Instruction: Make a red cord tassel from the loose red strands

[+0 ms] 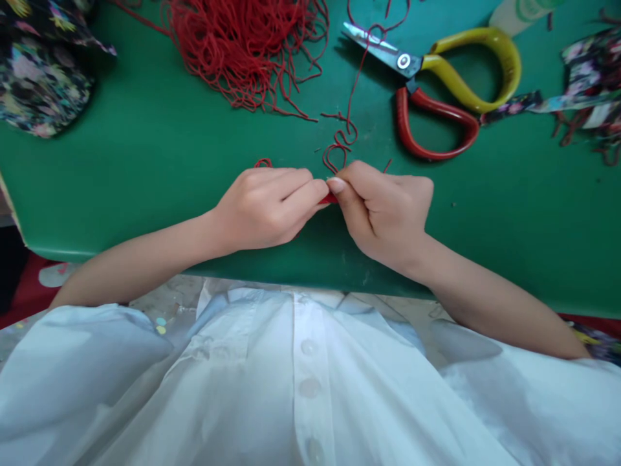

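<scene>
My left hand [272, 204] and my right hand [388, 210] meet near the table's front edge, fingers closed in a pinch. Between their fingertips shows a small bit of something red [330, 198], mostly covered by the fingers. Just beyond the hands, a thin red cord [345, 137] lies in loose curls and runs up past the scissors' blades. A small red loop [263, 162] peeks out behind my left hand. Whether the red bit belongs to the cord I cannot tell.
On the green tabletop [126, 175] lies a heap of red cords [242, 45]. Scissors [436, 90] with one yellow and one red handle rest partly open at right. Dark floral fabric [43, 84] is at far left, more floral scraps [592, 84] at far right. A pale bottle [517, 14] stands behind.
</scene>
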`<action>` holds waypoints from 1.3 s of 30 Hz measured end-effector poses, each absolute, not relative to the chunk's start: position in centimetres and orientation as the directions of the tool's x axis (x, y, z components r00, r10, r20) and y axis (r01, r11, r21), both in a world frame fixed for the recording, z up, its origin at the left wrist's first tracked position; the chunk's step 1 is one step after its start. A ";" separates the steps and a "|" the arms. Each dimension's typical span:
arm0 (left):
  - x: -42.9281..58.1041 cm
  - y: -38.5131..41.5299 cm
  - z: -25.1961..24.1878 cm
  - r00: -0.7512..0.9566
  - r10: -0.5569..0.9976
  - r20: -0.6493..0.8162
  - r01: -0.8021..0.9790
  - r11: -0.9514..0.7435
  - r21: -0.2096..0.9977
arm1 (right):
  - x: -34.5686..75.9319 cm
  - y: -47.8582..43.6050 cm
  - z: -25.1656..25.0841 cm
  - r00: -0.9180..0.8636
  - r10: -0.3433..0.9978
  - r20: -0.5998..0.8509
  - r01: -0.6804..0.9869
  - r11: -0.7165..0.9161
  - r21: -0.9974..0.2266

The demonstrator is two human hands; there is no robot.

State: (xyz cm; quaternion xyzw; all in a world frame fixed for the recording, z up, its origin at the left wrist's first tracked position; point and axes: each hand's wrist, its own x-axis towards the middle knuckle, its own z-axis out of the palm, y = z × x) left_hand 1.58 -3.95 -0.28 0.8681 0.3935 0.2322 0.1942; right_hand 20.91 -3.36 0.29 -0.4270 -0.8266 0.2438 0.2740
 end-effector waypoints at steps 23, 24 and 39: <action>1.8 -3.6 1.4 0.561 0.822 0.099 0.481 -0.421 0.769 | 21.4 -3.3 0.6 -0.534 0.801 0.271 0.566 0.577 -0.590; 1.8 -3.8 1.3 0.559 0.818 0.138 0.495 -0.462 0.736 | 21.4 -3.3 0.9 -0.530 0.815 0.235 0.549 0.541 -0.637; 1.6 -3.9 -0.2 0.596 0.609 0.523 0.525 -0.789 0.320 | 21.2 -2.8 1.6 -0.575 0.817 -0.051 0.374 0.208 -0.904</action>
